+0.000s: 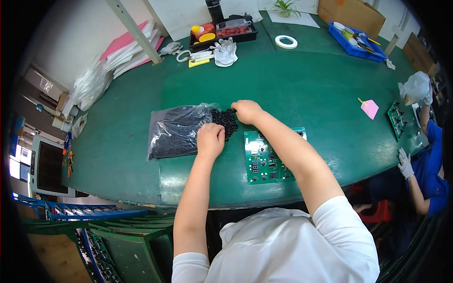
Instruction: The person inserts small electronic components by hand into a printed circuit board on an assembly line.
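On the bench (113, 137), black parts (227, 124) lie at the right end of a clear bag (172, 134). The left hand (211, 140) curls at their near left, the right hand (247, 112) at their far right (what either grasps, I cannot tell).

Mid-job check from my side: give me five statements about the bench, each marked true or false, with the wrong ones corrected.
1. The person's right hand is at the pile of small black parts. True.
2. The green rectangular circuit board lies left of the clear plastic bag. False: the board lies right of the bag.
3. The person's left hand is at the bag's right-hand end. True.
4. The white tape ring sits inside the blue plastic tray. False: the ring lies on the green tabletop.
5. Both the person's hands wear gloves. False: both are bare.
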A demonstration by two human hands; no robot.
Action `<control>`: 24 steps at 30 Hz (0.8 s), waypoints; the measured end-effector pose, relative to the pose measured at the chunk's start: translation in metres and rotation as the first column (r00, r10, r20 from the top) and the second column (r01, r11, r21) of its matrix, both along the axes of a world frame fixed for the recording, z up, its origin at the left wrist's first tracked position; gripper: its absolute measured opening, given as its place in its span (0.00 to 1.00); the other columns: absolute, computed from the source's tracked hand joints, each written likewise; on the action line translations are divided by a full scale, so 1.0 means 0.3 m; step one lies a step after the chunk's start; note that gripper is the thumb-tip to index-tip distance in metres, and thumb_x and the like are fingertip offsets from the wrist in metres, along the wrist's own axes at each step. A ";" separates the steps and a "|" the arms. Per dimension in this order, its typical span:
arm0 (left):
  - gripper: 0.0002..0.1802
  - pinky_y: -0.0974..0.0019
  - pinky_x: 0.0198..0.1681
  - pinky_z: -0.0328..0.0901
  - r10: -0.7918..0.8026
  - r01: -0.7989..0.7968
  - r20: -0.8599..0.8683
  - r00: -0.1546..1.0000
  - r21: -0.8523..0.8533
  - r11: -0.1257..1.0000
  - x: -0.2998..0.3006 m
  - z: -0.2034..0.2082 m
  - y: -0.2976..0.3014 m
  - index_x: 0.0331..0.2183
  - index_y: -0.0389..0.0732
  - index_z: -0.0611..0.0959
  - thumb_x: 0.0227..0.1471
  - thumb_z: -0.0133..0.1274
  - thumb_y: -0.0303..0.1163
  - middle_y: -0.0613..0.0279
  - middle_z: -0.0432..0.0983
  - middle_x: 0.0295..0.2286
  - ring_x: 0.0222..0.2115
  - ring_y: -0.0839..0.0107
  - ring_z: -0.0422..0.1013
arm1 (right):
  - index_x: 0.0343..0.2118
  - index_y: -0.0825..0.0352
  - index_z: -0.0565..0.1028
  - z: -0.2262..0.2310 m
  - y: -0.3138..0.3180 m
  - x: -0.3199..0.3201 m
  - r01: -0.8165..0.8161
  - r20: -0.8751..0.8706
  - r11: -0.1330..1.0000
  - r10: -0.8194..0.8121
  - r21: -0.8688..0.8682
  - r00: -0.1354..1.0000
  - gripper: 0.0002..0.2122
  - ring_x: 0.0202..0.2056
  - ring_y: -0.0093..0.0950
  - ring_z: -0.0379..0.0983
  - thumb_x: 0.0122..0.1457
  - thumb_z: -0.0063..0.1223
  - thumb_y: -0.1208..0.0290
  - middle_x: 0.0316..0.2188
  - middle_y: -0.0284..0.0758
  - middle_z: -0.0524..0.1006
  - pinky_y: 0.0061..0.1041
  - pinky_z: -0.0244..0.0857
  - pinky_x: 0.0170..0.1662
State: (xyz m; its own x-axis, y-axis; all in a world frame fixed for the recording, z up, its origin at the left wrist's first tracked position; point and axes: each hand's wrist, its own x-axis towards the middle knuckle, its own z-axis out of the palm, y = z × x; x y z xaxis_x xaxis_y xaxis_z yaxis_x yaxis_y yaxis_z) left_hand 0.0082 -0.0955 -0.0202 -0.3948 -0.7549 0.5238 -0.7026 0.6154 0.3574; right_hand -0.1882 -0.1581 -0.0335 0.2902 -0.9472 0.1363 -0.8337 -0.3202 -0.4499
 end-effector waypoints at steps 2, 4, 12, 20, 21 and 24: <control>0.04 0.56 0.36 0.64 -0.040 0.039 0.035 0.999 0.037 0.999 -0.013 -0.011 0.014 0.25 0.40 0.81 0.41 0.56 0.27 0.58 0.75 0.27 0.31 0.57 0.70 | 0.33 0.64 0.75 -0.008 -0.025 0.015 -0.048 -0.182 0.999 0.046 -0.005 0.982 0.08 0.37 0.40 0.74 0.50 0.47 0.73 0.31 0.42 0.77 0.39 0.68 0.39; 0.03 0.56 0.39 0.62 -0.068 0.072 0.076 0.995 -0.049 0.996 -0.051 -0.009 0.034 0.24 0.42 0.82 0.40 0.57 0.28 0.62 0.74 0.27 0.34 0.60 0.69 | 0.31 0.64 0.75 -0.022 -0.045 0.017 -0.055 -0.204 0.998 0.050 -0.021 0.978 0.07 0.36 0.40 0.74 0.49 0.47 0.72 0.30 0.42 0.77 0.40 0.68 0.39; 0.08 0.58 0.40 0.59 0.079 -0.054 0.379 0.922 -0.075 0.996 -0.150 -0.037 -0.002 0.22 0.43 0.82 0.37 0.60 0.36 0.62 0.72 0.25 0.34 0.62 0.67 | 0.27 0.63 0.76 0.032 0.026 -0.114 0.080 0.038 0.996 -0.080 -0.025 0.996 0.07 0.30 0.41 0.74 0.46 0.47 0.71 0.26 0.41 0.77 0.40 0.68 0.33; 0.08 0.58 0.38 0.59 0.118 -0.104 0.477 0.871 -0.056 0.993 -0.171 -0.028 -0.033 0.20 0.40 0.81 0.40 0.49 0.31 0.58 0.73 0.26 0.34 0.61 0.67 | 0.26 0.64 0.75 0.129 0.467 -0.516 0.073 0.200 0.986 -0.042 -0.148 0.979 0.04 0.38 0.36 0.70 0.46 0.53 0.75 0.28 0.35 0.75 0.34 0.64 0.41; 0.06 0.58 0.35 0.60 0.109 -0.079 0.408 0.907 -0.088 0.993 -0.164 -0.033 -0.041 0.21 0.39 0.80 0.42 0.50 0.30 0.57 0.73 0.25 0.32 0.59 0.68 | 0.26 0.64 0.75 0.121 0.502 -0.528 0.079 0.199 0.986 -0.050 -0.145 0.979 0.04 0.38 0.36 0.70 0.46 0.53 0.75 0.28 0.35 0.75 0.34 0.64 0.41; 0.04 0.54 0.33 0.63 0.076 -0.077 0.155 0.985 0.000 0.997 -0.163 -0.044 -0.030 0.23 0.38 0.77 0.44 0.50 0.28 0.55 0.73 0.24 0.30 0.56 0.69 | 0.25 0.63 0.75 0.101 0.591 -0.527 0.070 0.201 0.976 -0.028 -0.206 0.979 0.03 0.43 0.37 0.67 0.45 0.55 0.76 0.34 0.34 0.73 0.38 0.60 0.47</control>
